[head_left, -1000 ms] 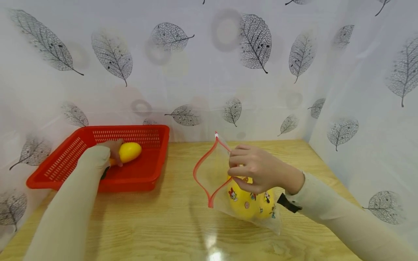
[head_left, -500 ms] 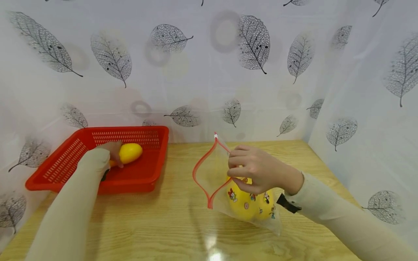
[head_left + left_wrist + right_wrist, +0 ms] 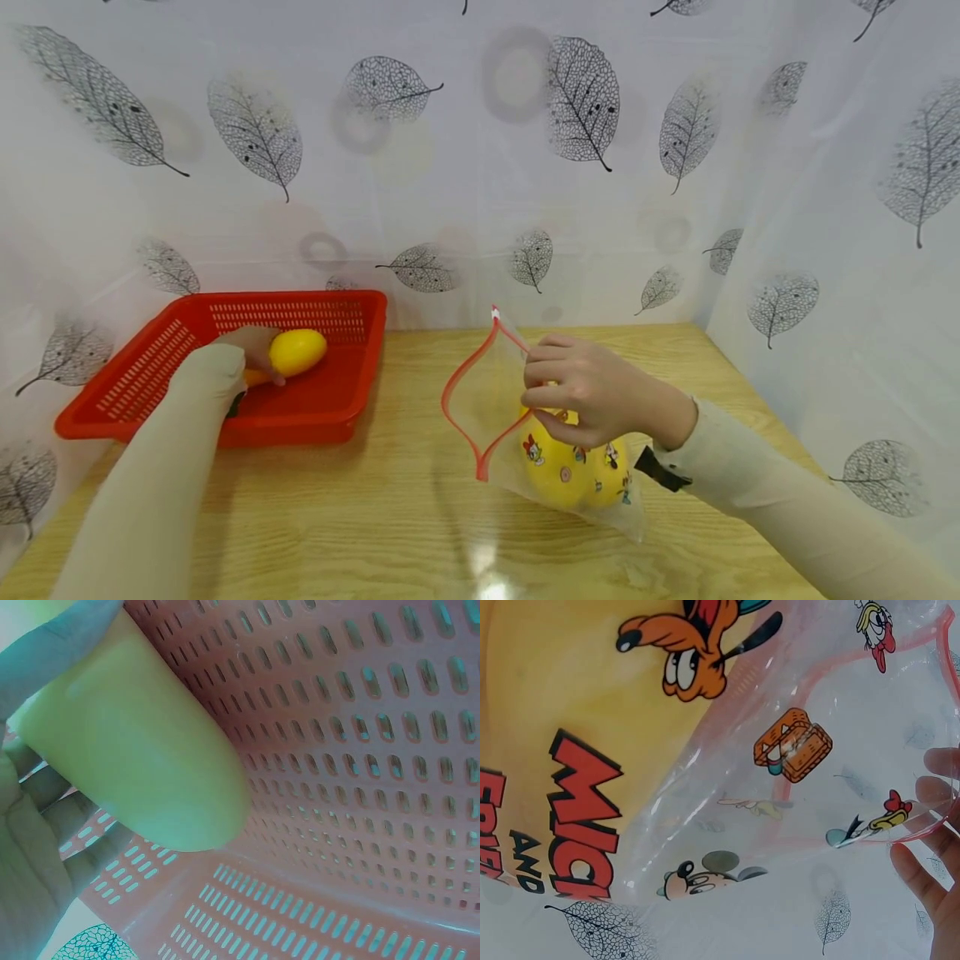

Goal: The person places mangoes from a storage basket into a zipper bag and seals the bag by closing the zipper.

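Note:
Inside the red basket (image 3: 322, 408), my left hand (image 3: 255, 346) grips a smooth yellow oval fruit (image 3: 298, 352). The left wrist view shows the thumb across the top of the fruit (image 3: 150, 750) and the fingers along its underside; its rounded end points toward the slotted wall. On the right, my right hand (image 3: 577, 387) pinches the red-edged mouth of a clear zip bag (image 3: 480, 400), which gapes toward the left. Rounded yellow things (image 3: 562, 479) lie in the bag, partly hidden behind the hand. Cartoon prints and red lettering cover the bag's plastic (image 3: 727, 817).
Both the basket and the bag are on a light wooden table (image 3: 360, 517). A pale curtain (image 3: 465, 167) printed with dark leaves hangs close behind and along the right side. The basket's raised rim surrounds my left hand.
My left hand has shifted slightly to the left along the yellow fruit. My right hand and the zip bag have hardly moved.

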